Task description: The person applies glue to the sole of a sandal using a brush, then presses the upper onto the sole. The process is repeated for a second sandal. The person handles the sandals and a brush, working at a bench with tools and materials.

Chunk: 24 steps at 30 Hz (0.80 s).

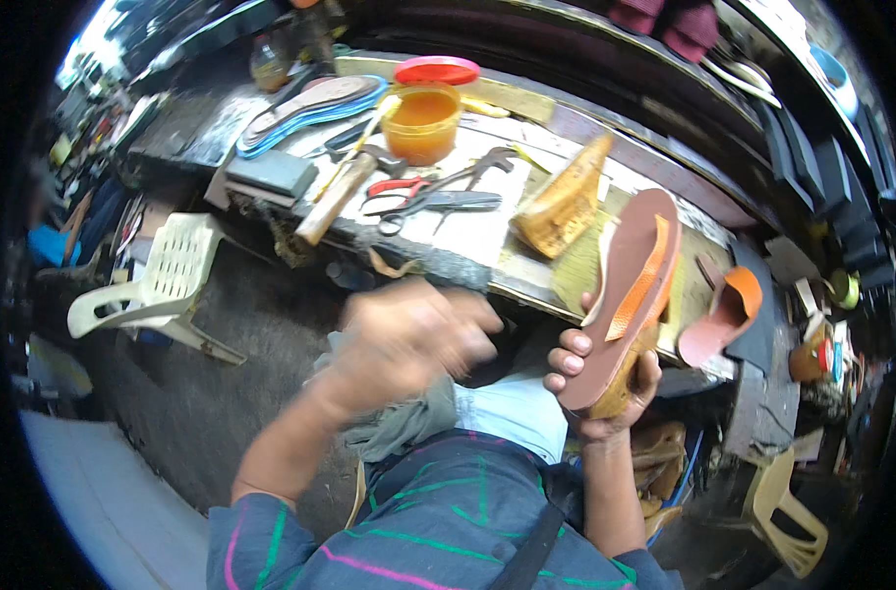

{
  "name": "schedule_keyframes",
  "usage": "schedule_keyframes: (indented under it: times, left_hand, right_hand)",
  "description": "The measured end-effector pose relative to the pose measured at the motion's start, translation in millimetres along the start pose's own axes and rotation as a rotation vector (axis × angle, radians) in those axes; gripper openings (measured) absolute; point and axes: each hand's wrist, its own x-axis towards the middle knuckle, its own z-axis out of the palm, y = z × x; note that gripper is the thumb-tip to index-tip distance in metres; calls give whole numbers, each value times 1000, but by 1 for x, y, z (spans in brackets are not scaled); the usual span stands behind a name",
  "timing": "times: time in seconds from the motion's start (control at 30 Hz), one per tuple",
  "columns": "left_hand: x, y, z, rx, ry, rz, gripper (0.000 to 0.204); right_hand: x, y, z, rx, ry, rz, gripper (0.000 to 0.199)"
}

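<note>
My right hand (610,379) is wrapped round the heel end of a sandal (625,285), toe pointing up. Its insole is reddish brown, an orange strap crosses it, and a yellowish shoe last (620,386) shows beneath. Over my lap, apart from the sandal, my left hand (418,329) is smeared by motion; its fingers and anything in them cannot be made out. Just beyond the held sandal, a bare yellow shoe last (563,202) lies on the workbench (482,231). A second sandal (725,320) with a wide orange strap lies to the right.
On the bench are an amber tub (421,126), a red lid (437,70), a hammer (345,197), red-handled scissors (397,195), pincers (487,165), a stack of sole pieces (310,110) and a grey block (273,175). Pale plastic chairs stand left (168,280) and lower right (787,511).
</note>
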Motion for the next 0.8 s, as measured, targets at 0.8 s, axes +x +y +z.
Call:
schedule_keyframes:
  times: [0.8]
  left_hand:
    - [100,25,37,-1040,-140,-313,70]
  right_hand:
    - [-40,26,-9,306,-134,419,127]
